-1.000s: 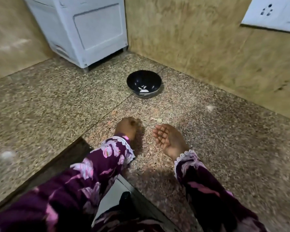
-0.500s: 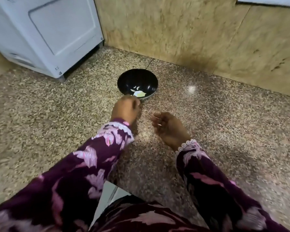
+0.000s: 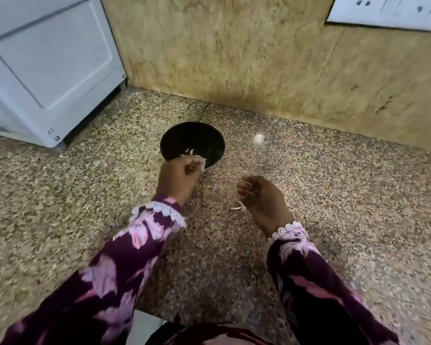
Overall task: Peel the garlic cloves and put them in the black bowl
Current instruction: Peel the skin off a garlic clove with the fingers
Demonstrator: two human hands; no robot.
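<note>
Head view: the black bowl (image 3: 192,141) stands on the speckled stone tabletop (image 3: 334,195) near the wall, with pale pieces inside. The left hand (image 3: 178,179) is at the bowl's near rim, fingers curled and pinching a small pale piece, probably a garlic clove (image 3: 201,162). The right hand (image 3: 261,200) hovers just right of it, fingers loosely curled, holding nothing visible. A pale scrap (image 3: 235,208) lies beside it.

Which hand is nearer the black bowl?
Left. The left hand is at the black bowl's near rim; the right hand hangs over the counter, apart from it.
</note>
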